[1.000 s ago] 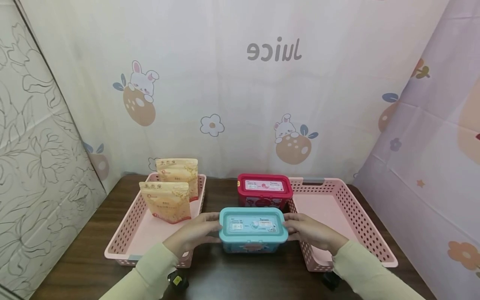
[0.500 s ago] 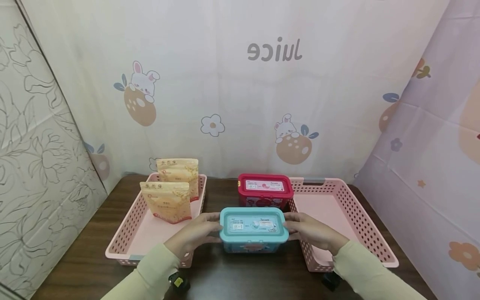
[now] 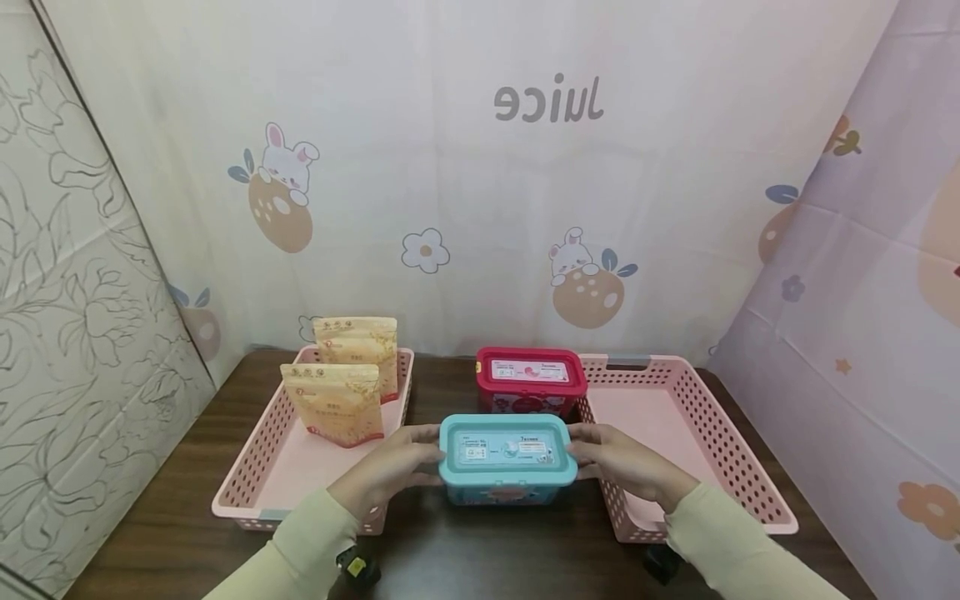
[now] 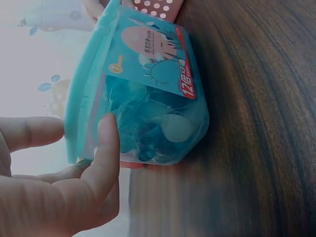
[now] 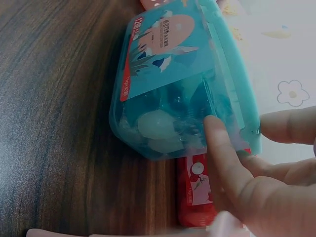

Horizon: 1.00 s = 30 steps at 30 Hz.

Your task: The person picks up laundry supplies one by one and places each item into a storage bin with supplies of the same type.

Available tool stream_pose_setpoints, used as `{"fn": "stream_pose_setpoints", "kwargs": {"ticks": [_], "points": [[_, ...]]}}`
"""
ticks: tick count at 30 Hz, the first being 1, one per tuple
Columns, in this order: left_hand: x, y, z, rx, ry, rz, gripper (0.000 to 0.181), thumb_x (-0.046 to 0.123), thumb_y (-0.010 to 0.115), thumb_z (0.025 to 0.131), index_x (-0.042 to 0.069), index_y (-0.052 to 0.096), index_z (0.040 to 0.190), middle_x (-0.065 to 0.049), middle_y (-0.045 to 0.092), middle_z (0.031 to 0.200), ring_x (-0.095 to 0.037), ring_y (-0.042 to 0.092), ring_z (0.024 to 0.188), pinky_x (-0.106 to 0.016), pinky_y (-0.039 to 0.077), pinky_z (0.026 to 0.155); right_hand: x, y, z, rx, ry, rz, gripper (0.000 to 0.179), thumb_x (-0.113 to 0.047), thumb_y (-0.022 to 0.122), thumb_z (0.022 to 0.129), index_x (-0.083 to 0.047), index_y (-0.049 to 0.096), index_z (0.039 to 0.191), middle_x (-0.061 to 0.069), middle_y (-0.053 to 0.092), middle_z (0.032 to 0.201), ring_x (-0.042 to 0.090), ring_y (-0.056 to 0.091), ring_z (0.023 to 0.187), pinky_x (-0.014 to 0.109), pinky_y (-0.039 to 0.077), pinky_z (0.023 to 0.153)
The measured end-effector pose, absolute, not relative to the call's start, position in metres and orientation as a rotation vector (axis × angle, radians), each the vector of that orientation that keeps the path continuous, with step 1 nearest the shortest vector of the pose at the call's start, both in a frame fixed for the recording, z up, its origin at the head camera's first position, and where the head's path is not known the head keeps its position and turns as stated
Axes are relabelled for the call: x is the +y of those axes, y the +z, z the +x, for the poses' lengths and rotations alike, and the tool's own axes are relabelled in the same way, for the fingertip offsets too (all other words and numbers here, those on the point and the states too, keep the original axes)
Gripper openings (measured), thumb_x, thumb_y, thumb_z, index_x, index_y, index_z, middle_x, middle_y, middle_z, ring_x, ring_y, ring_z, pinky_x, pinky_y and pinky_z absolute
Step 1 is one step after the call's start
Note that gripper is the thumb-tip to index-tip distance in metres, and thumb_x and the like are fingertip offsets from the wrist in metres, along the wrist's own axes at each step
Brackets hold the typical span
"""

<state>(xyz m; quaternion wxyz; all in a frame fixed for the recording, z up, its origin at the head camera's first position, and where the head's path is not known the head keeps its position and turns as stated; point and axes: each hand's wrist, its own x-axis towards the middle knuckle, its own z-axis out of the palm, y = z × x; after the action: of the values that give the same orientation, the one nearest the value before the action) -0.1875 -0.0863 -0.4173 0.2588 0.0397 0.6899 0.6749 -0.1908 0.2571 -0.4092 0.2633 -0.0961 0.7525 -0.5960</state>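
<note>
A teal lidded tub [image 3: 506,450] stands upright at the middle of the table, between my two hands. Rounded capsules show through its clear side in the left wrist view, like laundry pods. My left hand [image 3: 390,467] holds its left end, with fingers at the lid's rim and on the wall just below. At the opposite end, my right hand [image 3: 630,467] grips the tub the same way. Both wrist views show fingertips against the tub [image 4: 153,98]. Just behind it is a similar red tub [image 3: 530,372], its lower front partly hidden by the teal lid.
To the left, a pink perforated basket [image 3: 296,483] holds two yellow pouches [image 3: 341,408] standing upright. Another pink basket [image 3: 660,417] is on the right, beside the red tub. A printed curtain [image 3: 450,183] hangs behind the dark wooden table [image 3: 495,558].
</note>
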Motion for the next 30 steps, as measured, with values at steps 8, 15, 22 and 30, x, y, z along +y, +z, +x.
{"fn": "stream_pose_setpoints", "kwargs": {"ticks": [8,15,22,30], "points": [[-0.089,-0.416,-0.184,1.845,1.868,0.113,0.067,0.014,0.066,0.094,-0.003,0.035,0.151,-0.023,0.045,0.145,-0.03,0.061,0.111,-0.051,0.051,0.097,0.26,-0.404,-0.188,2.058,-1.63,-0.295,0.064,-0.019,0.053,0.105,0.017,0.022,0.148,0.023,0.054,0.13,0.026,0.062,0.106,0.039,0.054,0.094],[-0.093,-0.417,-0.186,1.812,1.935,0.131,0.065,0.018,0.068,0.094,-0.002,0.039,0.15,-0.023,0.049,0.144,-0.03,0.063,0.11,-0.049,0.053,0.095,0.262,-0.403,-0.183,2.087,-1.69,-0.298,0.065,-0.021,0.056,0.103,0.016,0.026,0.148,0.024,0.053,0.132,0.026,0.062,0.108,0.036,0.054,0.094],[-0.095,-0.416,-0.185,1.792,2.005,0.133,0.065,0.025,0.069,0.095,-0.001,0.042,0.148,-0.02,0.054,0.139,-0.028,0.064,0.108,-0.048,0.054,0.094,0.26,-0.4,-0.178,2.104,-1.769,-0.234,0.068,-0.024,0.06,0.102,0.013,0.029,0.149,0.023,0.053,0.134,0.024,0.063,0.108,0.034,0.055,0.092],[-0.097,-0.418,-0.187,1.74,2.097,0.074,0.062,0.03,0.071,0.094,0.005,0.049,0.146,-0.015,0.058,0.134,-0.03,0.062,0.111,-0.045,0.055,0.093,0.258,-0.396,-0.173,2.037,-1.859,-0.179,0.069,-0.024,0.06,0.102,0.009,0.027,0.152,0.019,0.058,0.131,0.022,0.066,0.104,0.033,0.055,0.091]]}}
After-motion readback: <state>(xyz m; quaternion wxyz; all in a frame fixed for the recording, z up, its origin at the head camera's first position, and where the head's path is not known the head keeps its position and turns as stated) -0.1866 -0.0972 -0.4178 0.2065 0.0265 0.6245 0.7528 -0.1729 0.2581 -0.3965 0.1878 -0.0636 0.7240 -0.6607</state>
